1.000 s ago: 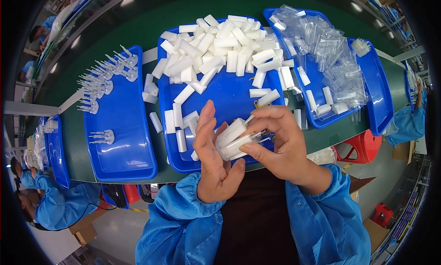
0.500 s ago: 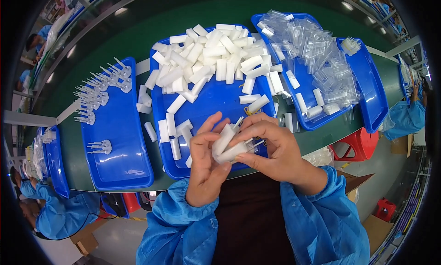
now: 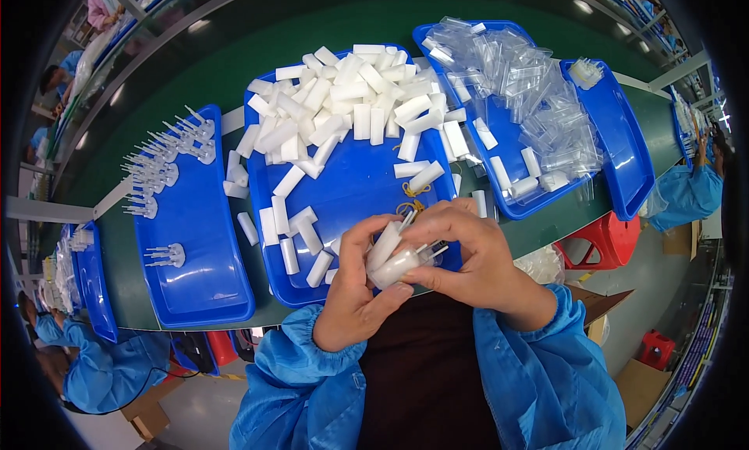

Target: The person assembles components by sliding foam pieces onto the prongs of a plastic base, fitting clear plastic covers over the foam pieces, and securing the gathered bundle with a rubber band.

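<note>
Both forearms, in blue sleeves, come up from the lower edge and meet just in front of the person's chest, over the near rim of the middle blue tray (image 3: 351,192). The left hand (image 3: 355,294) is cupped palm-up, its fingers curled around a small bunch of white plastic pieces (image 3: 390,259) and its thumb pressed along their side. The right hand (image 3: 468,255) arches over from the right, fingers bent and closed on the same bunch, pinching its upper end. The pieces are short, blunt, white tubes held side by side, with thin metal prongs sticking out toward the right. More loose white tubes (image 3: 343,114) lie heaped in the middle tray behind the hands, pronged parts (image 3: 160,173) stand on the left tray (image 3: 203,270), and clear bags (image 3: 538,99) fill the right tray (image 3: 624,153).
</note>
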`<move>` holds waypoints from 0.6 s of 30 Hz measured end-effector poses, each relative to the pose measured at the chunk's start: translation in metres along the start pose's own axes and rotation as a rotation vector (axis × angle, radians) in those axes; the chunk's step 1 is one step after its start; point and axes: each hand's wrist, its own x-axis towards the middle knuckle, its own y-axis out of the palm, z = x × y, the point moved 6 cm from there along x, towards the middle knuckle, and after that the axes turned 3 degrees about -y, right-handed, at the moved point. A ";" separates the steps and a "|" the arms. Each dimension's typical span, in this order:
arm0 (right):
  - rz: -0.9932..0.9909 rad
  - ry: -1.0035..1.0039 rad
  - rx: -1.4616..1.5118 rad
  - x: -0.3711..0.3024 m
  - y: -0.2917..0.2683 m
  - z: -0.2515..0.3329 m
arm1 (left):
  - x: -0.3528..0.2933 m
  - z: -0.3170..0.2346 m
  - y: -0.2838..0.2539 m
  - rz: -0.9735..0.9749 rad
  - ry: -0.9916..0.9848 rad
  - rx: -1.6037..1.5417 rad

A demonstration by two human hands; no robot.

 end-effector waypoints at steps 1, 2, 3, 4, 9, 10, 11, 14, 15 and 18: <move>-0.011 0.022 -0.001 -0.001 -0.001 0.000 | 0.000 0.003 0.002 0.002 -0.001 -0.001; -0.013 0.023 -0.002 -0.002 -0.001 -0.002 | 0.000 0.003 0.000 -0.050 0.065 0.020; -0.013 0.073 0.070 -0.004 0.000 -0.008 | -0.001 0.001 -0.002 -0.104 0.131 0.041; -0.015 0.125 0.140 -0.006 0.001 -0.013 | -0.001 0.000 -0.002 -0.101 0.129 0.039; 0.079 0.195 0.357 -0.005 -0.002 -0.019 | 0.000 -0.001 -0.008 -0.112 0.092 0.309; 0.098 0.276 0.492 -0.005 -0.001 -0.023 | 0.000 -0.002 -0.009 -0.110 0.090 0.307; 0.097 0.279 0.492 -0.004 -0.002 -0.024 | 0.001 -0.001 -0.010 -0.092 0.050 0.317; 0.085 0.081 0.333 0.003 -0.010 -0.015 | 0.001 -0.002 -0.010 -0.058 0.000 0.338; 0.126 0.101 0.234 0.004 -0.011 -0.014 | 0.001 -0.002 -0.009 -0.044 -0.008 0.352; 0.192 0.066 0.075 0.006 -0.018 -0.011 | 0.001 -0.003 -0.006 0.004 -0.012 0.392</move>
